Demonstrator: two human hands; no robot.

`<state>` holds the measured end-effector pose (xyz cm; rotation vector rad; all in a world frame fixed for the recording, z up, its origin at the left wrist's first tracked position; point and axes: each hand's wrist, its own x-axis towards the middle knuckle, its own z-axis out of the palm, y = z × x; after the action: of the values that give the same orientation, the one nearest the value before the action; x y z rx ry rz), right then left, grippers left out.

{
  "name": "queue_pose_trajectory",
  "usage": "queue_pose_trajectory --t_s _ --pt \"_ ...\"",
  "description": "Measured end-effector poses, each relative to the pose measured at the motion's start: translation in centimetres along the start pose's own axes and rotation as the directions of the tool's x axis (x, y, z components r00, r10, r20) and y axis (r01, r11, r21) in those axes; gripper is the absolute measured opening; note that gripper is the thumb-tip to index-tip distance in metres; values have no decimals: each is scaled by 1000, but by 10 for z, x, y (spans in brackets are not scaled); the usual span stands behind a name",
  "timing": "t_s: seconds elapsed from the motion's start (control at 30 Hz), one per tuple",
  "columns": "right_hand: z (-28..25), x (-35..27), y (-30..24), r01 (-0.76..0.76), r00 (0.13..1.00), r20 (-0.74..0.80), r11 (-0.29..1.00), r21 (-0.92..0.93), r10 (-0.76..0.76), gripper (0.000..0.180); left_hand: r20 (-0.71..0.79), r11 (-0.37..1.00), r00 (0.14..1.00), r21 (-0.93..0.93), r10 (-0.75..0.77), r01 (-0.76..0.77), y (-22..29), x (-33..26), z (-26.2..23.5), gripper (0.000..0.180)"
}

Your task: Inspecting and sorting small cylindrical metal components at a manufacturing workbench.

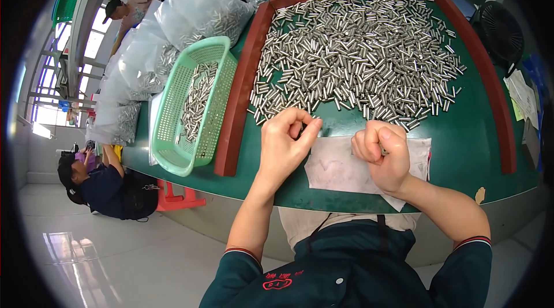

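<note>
My left hand (284, 138) is curled into a fist above the near edge of a green table (467, 141), with small metal pins barely showing between its fingers. My right hand (384, 155) is closed over a white cloth (334, 166), and a metal pin tip shows by its thumb. A wide heap of short shiny metal pins (358, 54) lies just beyond both hands, inside a dark red raised border (239, 94).
A mint green plastic basket (193, 106) with several pins sits left of the border. Clear bags of pins (196, 14) pile up at the back left. A black fan (499, 31) stands at right with papers (522, 94). A person (98, 184) sits on the floor at left.
</note>
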<state>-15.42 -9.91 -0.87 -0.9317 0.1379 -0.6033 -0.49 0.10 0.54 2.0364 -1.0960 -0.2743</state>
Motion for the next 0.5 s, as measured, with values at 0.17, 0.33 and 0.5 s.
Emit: queue_pose_trajectory --t_s 0.17,0.33,0.5 --pt "0 0 0 -9 1000 -5 1000 -12 9 32 -32 958 985 240 172 -160 4 -6 7 19" --pt "1 -1 -1 2 1000 0 999 -51 -2 32 54 963 991 238 119 -129 7 -6 5 12" --pt "-2 -1 -1 -5 1000 -6 999 -34 5 32 170 973 960 13 224 -229 11 -8 1 8"
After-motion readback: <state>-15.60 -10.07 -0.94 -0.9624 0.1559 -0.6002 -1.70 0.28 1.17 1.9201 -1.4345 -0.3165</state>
